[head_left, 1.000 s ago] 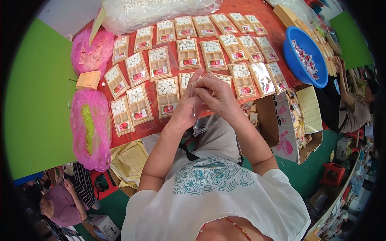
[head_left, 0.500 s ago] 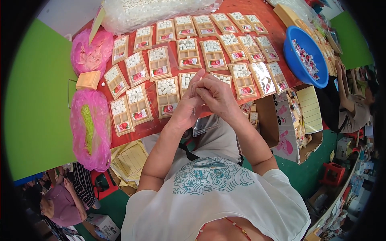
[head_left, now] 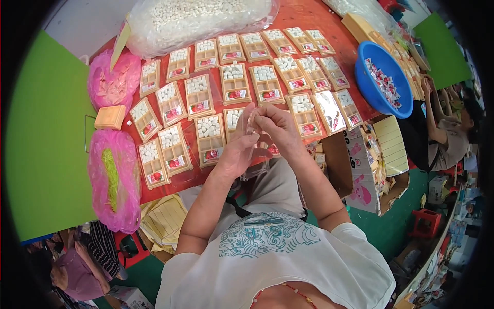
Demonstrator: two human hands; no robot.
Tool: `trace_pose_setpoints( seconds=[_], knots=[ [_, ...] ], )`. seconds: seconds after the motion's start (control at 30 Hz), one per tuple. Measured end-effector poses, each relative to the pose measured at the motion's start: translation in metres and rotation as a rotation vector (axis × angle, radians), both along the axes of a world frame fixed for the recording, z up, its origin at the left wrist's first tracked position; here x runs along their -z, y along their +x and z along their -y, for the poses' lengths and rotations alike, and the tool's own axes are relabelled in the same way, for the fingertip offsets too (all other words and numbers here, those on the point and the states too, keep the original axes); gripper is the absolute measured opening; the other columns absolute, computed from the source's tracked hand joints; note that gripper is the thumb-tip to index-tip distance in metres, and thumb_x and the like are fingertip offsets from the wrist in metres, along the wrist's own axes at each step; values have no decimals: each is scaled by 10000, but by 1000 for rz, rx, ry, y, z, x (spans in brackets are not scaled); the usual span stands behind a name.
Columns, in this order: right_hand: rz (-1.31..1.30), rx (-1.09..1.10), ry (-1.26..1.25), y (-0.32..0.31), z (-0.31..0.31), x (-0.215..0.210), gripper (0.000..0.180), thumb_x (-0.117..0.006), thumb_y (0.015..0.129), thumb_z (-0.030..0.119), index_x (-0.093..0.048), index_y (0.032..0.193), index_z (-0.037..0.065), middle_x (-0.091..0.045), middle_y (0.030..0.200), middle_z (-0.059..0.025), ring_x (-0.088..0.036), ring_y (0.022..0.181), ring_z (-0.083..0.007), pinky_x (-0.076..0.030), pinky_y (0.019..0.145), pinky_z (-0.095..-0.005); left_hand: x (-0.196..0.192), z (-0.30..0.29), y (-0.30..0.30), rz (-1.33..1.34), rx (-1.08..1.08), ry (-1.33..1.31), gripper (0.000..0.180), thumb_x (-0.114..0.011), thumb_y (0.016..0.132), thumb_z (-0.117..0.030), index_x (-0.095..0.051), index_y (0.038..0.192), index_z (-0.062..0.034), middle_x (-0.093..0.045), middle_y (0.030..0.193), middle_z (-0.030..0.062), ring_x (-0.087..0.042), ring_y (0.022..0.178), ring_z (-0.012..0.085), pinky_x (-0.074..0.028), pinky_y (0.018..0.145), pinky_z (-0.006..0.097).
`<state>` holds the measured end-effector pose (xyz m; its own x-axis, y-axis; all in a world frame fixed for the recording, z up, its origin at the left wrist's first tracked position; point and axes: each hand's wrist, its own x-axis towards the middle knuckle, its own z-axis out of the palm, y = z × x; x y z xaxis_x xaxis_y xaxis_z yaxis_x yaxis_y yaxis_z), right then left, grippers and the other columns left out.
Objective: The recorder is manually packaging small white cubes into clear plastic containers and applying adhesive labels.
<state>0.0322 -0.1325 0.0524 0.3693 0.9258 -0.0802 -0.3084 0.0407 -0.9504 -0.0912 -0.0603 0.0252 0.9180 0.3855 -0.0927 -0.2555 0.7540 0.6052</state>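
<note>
Pinched between both hands, a clear plastic sleeve [head_left: 253,135] is held upright over the red table's [head_left: 309,15] near edge (long axis vertical); the left hand [head_left: 237,149] grips lower, the right hand [head_left: 276,125] its top, above filled trays [head_left: 209,139].

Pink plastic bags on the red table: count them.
2. One pink plastic bag lies at the table's far left corner; the other, holding green strips, sits at the near left edge. Others may be hidden.
</note>
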Motion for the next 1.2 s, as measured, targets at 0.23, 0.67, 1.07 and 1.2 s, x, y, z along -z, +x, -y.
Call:
trace_pose_setpoints(
  seconds=[0.23,0.67,1.07,1.2],
  knots=[
    [-150,95,111,37,-5,15,139,-585,908,110,-641,997,18,-654,889,-40,-608,829,-113,-492,741,-267,-2,-7,15,-42,-79,-121,759,-593,793,-58,-257,1454,-220,-535,1039,83,-617,885,226,-573,674,388],
    [-486,8,81,107,0,18,327,-411,986,231,-569,1105,-28,-642,1096,-236,-673,944,-318,-576,789,-400,3,-24,78,-125,-131,-163,813,-546,835,-25,-99,1492,-197,-588,1069,104,-628,861,219,-551,608,366],
    [-130,231,-98,151,-3,18,454,-588,850,19,-477,1290,1,-671,881,-100,-615,684,-122,-471,583,-231,-1,-26,129,-218,-153,-49,819,-529,837,-20,-86,1512,-159,-521,1151,129,-616,874,198,-525,665,342],
    [33,308,-76,194,-23,22,485,-598,835,12,-454,1298,-13,-659,809,-84,-584,619,-98,-429,528,-213,-2,-36,118,-228,-177,-19,803,-536,850,-38,-99,1513,-165,-486,1190,125,-605,898,206,-509,694,354]
  ],
)
